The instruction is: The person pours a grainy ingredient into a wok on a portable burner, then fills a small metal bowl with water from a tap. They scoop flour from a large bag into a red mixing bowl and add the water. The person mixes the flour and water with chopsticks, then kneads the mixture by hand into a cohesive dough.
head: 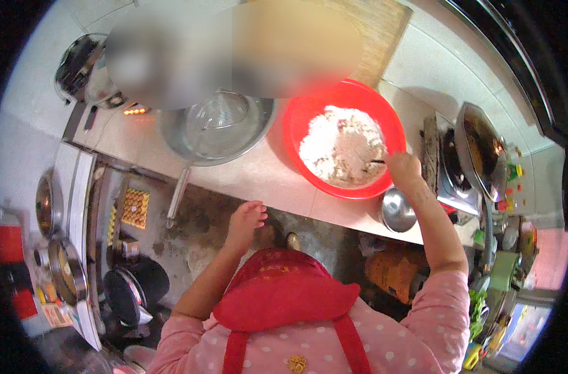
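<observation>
My right hand (pixel 404 171) is closed around a thin dark utensil (pixel 378 161) at the right rim of a red plastic basin (pixel 293 140). White flour (pixel 319 142) fills the basin's bottom, with a tan, wetter-looking patch (pixel 356 148) in it, where the utensil's tip lies. My left hand (pixel 248 222) hangs in front of the counter's edge, fingers apart and slightly curled, holding nothing. To the basin's left, a wire-mesh strainer (pixel 225 110) rests in a wide metal bowl (pixel 265 133); a metal handle (pixel 178 196) juts over the counter's front edge.
A small steel bowl (pixel 398 210) sits right of the basin, below my right forearm. Farther right, a wok (pixel 480 145) stands by the gas stove (pixel 457 187). A wooden board (pixel 387 37) lies behind. Egg trays (pixel 135 209) and a black bin (pixel 139 285) are lower left.
</observation>
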`<state>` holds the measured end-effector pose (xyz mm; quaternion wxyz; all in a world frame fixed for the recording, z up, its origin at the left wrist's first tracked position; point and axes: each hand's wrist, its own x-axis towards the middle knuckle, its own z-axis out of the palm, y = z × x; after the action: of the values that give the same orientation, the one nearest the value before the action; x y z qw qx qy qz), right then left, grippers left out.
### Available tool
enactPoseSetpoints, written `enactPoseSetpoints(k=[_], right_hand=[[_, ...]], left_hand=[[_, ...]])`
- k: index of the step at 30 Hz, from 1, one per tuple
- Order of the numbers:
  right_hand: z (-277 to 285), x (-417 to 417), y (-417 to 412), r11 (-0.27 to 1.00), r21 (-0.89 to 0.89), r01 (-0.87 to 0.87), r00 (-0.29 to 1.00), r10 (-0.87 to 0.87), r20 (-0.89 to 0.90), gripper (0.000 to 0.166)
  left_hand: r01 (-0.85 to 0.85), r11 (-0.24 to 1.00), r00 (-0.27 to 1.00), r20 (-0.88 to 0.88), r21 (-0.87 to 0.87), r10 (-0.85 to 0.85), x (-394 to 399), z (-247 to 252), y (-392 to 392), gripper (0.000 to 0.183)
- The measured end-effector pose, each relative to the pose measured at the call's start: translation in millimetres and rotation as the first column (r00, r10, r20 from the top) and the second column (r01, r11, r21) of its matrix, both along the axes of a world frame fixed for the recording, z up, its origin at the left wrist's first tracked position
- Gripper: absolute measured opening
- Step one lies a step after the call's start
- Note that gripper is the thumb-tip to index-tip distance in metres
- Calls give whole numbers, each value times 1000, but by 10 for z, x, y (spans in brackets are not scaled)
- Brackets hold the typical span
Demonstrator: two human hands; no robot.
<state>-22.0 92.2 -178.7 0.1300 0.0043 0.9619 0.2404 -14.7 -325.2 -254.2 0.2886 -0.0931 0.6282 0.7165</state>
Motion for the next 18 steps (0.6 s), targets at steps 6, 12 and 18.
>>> enactPoseSetpoints(k=[6,12,18], right_hand=[[763,107,-32,994,-28,-102,994,100,-51,14],[449,-96,-192,994,-13,-110,993,109,-34,13],[575,-205,226,998,-16,-53,994,52,-93,12]], left_hand=[[334,943,939,-94,8,-331,-338,-111,514,27],[710,697,703,-58,100,-708,28,-574,1343,33],[673,682,670,154,285,-726,193,-180,1663,64]])
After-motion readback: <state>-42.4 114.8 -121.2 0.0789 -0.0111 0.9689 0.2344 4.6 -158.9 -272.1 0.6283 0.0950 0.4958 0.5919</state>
